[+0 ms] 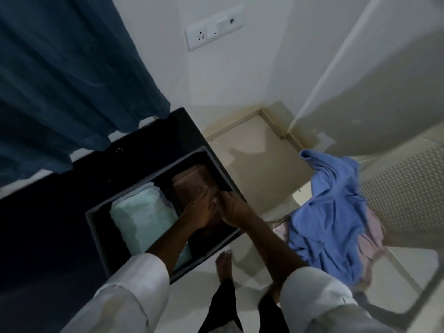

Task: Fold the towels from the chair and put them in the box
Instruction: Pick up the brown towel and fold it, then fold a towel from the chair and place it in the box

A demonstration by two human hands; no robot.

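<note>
Brown towel (189, 183) in the box (99, 227), left hand (198, 212) flat on it, right hand (234, 207) beside, grip unclear

folded towels (141, 219) side by side in box (95, 227); loose towels (331, 212) on chair (403, 188), right of box

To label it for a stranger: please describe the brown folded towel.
Start at the dark grey rectangular box on the black surface. Inside, the brown folded towel sits on the right, under the left hand and right hand, unlike the pale mint folded towel beside it.
</note>
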